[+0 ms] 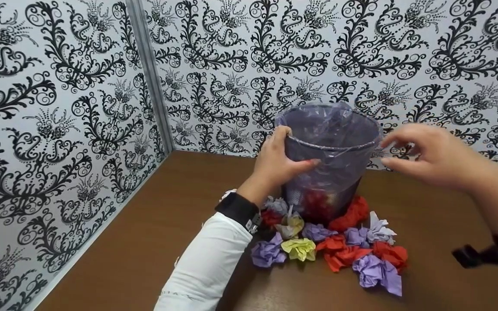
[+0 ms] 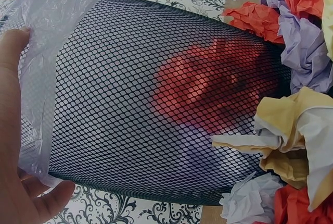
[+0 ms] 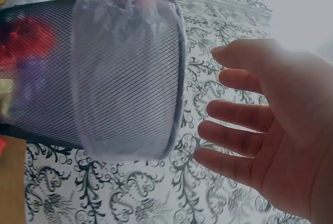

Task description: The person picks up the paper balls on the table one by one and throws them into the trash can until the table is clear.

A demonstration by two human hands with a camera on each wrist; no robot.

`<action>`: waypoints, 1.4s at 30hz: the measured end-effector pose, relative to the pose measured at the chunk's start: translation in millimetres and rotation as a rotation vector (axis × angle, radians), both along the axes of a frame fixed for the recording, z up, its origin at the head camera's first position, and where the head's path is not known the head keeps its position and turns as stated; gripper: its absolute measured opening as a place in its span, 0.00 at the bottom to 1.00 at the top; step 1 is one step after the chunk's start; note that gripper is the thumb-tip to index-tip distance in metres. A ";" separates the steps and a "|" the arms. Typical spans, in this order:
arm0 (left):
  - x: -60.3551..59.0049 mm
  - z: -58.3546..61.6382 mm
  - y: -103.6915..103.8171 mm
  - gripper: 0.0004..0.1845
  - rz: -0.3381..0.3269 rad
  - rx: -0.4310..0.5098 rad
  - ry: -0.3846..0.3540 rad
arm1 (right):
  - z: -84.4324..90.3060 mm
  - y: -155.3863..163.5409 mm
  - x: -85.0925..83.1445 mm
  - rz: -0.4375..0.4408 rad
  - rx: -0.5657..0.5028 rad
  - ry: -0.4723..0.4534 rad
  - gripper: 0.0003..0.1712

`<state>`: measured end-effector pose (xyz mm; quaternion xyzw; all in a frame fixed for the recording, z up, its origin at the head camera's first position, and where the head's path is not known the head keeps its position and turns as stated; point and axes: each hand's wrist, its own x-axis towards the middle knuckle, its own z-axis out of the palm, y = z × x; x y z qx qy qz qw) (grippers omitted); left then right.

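A round black wire-mesh waste bin (image 1: 323, 190) stands upright on the brown wooden table (image 1: 154, 242), toward its far edge and close to the patterned back wall. Its mouth is lined with a thin translucent lilac plastic bag (image 1: 333, 129), whose top is folded outward over the rim and hangs partway down the outside of the mesh, wrinkled and loose. The lower part of the mesh is left bare and dark. Through it a crumpled red paper ball (image 2: 208, 91) shows inside, lying at the bottom of the bin, with a dimmer purple patch just beside it. The bag's rim edge looks gathered into a narrow rolled band.
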<state>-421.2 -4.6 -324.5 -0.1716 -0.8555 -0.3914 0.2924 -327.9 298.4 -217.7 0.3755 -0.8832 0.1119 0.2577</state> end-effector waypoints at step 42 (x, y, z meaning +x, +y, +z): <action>0.1 -1.4 -0.7 0.49 0.005 0.004 -0.015 | -206.0 60.0 0.0 -0.020 0.008 -0.655 0.21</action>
